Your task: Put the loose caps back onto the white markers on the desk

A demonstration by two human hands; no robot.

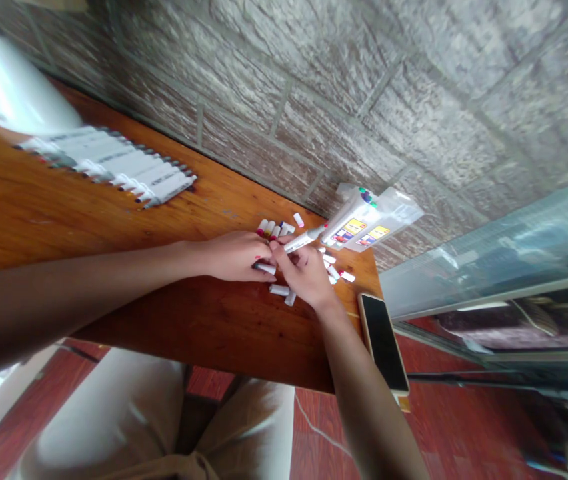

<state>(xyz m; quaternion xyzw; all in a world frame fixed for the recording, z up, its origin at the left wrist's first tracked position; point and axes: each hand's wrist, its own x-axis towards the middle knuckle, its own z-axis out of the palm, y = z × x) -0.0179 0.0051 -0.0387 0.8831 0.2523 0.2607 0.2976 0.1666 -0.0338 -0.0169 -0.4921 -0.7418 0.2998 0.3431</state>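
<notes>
My left hand (234, 257) lies on the wooden table (64, 220) with its fingers curled over a small white marker cap (265, 268). Touching it, my right hand (307, 273) pinches a white marker (304, 239) that points toward the wall. Several loose white caps (337, 270) lie scattered around both hands, some with coloured ends (269, 228). A clear plastic marker case (371, 220) with yellow labels lies just beyond, against the stone wall.
A row of several white markers (114, 163) lies side by side at the table's far left. A phone (383, 341) with a dark screen rests at the table's right edge. My knees in light trousers (139, 413) show below the table.
</notes>
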